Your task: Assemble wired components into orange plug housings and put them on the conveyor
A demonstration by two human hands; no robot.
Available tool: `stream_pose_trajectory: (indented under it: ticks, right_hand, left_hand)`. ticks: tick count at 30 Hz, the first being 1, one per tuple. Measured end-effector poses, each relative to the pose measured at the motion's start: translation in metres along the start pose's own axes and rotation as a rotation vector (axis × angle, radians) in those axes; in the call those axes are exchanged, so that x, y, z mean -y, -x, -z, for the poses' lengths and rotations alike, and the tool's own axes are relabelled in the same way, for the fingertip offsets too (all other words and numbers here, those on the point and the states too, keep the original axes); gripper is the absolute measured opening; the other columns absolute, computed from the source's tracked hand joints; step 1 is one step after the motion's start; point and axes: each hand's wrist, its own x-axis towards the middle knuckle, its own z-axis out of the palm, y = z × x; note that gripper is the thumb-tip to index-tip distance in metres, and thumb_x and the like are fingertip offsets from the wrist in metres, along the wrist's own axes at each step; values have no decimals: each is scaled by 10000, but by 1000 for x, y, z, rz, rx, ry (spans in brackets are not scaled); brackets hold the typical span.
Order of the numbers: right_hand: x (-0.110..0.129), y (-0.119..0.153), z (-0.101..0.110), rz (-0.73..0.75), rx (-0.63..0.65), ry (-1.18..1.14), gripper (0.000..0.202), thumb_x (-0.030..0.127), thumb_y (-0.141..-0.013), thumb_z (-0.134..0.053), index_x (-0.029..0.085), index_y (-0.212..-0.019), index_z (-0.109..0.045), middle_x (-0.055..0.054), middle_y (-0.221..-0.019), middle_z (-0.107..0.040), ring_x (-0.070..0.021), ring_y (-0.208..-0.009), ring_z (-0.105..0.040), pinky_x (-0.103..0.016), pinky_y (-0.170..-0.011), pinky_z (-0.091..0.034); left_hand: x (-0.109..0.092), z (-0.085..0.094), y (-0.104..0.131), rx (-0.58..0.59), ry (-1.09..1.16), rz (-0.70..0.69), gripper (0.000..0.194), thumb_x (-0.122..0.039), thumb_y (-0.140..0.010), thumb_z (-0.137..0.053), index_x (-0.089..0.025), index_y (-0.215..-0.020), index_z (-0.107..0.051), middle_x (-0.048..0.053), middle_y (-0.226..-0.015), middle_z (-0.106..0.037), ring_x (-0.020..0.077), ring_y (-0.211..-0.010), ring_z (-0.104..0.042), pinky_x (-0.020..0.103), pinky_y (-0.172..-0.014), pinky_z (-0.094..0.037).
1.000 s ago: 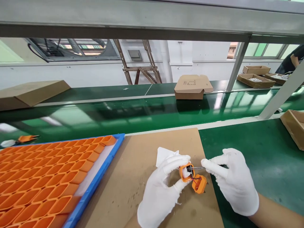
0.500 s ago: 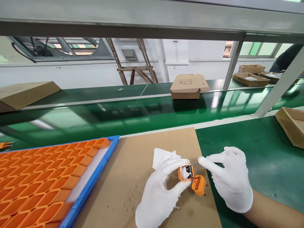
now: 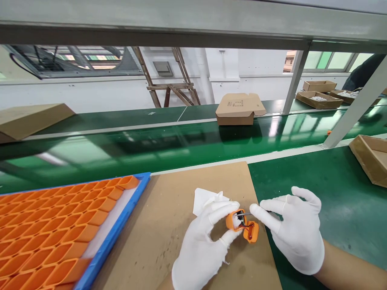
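My left hand point(image 3: 202, 245), in a white glove, pinches a small orange plastic housing point(image 3: 230, 222) between thumb and fingers. White material and a dark circuit part show inside its open side. An orange plug cap with pins point(image 3: 251, 232) hangs at the housing's right, joined to it by thin wires. My gloved right hand point(image 3: 292, 229) is closed on a thin metal tool point(image 3: 246, 214), whose tip reaches into the housing's opening. The tool's exact kind is too small to tell. A crumpled white tissue point(image 3: 201, 201) lies on the cardboard behind my left hand.
A cardboard sheet point(image 3: 169, 201) lies under my hands. At left stands a blue-edged tray point(image 3: 121, 225) with rows of orange shells point(image 3: 75, 225). A green conveyor point(image 3: 169, 147) runs behind, with a carton point(image 3: 238, 110) beyond. An open box point(image 3: 370, 157) sits at right, near a metal post point(image 3: 347, 114).
The plug cap has turned, so its inner side now shows. The tool tip has moved down and deeper into the housing. On the conveyor, a small orange piece has appeared by the right post.
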Motion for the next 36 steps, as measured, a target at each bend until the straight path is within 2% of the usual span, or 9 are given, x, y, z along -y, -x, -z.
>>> stream_pose_trajectory:
  ticks: [4, 8, 10, 13, 19, 23, 27, 31, 36]
  right_hand:
    - [2, 0, 2, 25, -45, 65, 368, 382, -948, -562, 292, -606, -664, 104, -562, -687, -103, -505, -591, -400, -877, -258]
    - [1, 1, 1, 44, -5, 5, 359, 351, -956, -549, 313, -619, -666, 123, -573, -689, -111, -516, -590, -415, -875, -239]
    - [1, 1, -1, 2, 20, -27, 372, 375, -958, -533, 318, -615, -665, 116, -557, -684, -124, -528, -590, -420, -866, -241]
    - [2, 2, -1, -30, 53, -43, 379, 404, -952, -532, 314, -611, -671, 103, -556, -683, -122, -526, -582, -415, -863, -237]
    - [2, 4, 4, -46, 40, -76, 415, 394, -956, -526, 314, -575, -670, 98, -511, -659, -118, -494, -552, -406, -842, -220]
    - [0, 5, 3, 16, 89, -42, 346, 344, -942, -547, 322, -620, -673, 115, -558, -676, -107, -513, -557, -396, -857, -211]
    - [-1, 4, 1, 25, 114, -23, 326, 303, -925, -585, 309, -605, -648, 123, -502, -605, -90, -501, -518, -368, -825, -223]
    - [-1, 4, 1, 81, 137, 19, 380, 178, -941, -495, 293, -608, -637, 119, -521, -617, -95, -505, -473, -358, -809, -219]
    - [-1, 6, 2, 145, 127, 96, 373, 136, -930, -465, 292, -642, -645, 116, -566, -657, -103, -526, -448, -358, -794, -223]
  left_hand:
    - [1, 1, -1, 9, -27, -13, 314, -226, -755, -736, -360, -1039, -725, 2, -1109, -747, 270, -1113, -672, 573, -1073, -475]
    - [3, 1, -1, 11, -8, -16, 290, -234, -767, -729, -343, -1036, -719, 15, -1116, -740, 264, -1081, -686, 545, -1029, -523]
    - [4, 0, -1, 7, -21, -23, 295, -234, -770, -731, -336, -1047, -713, 21, -1125, -737, 268, -1099, -680, 538, -1026, -529]
    - [3, 0, -1, -5, -44, -74, 327, -216, -778, -729, -347, -1076, -694, 10, -1124, -736, 246, -1081, -687, 505, -1017, -545]
    - [4, 4, 0, -72, -137, -224, 386, -104, -836, -617, -351, -1130, -653, 7, -1146, -719, 211, -1115, -680, 426, -1032, -542]
    - [7, 5, 2, -118, -239, -268, 410, -73, -851, -573, -353, -1146, -623, 7, -1145, -708, 203, -1153, -663, 373, -1000, -559]
    - [7, 4, 1, -146, -329, -288, 384, -73, -859, -547, -332, -1134, -616, 18, -1125, -713, 206, -1106, -686, 369, -962, -579]
    - [7, 4, -1, -131, -434, -308, 356, -73, -855, -526, -304, -1097, -645, 32, -1090, -725, 218, -1045, -709, 368, -907, -606]
    - [9, 4, -1, -161, -466, -340, 346, -79, -857, -523, -289, -1104, -644, 43, -1082, -730, 212, -1011, -719, 358, -881, -617]
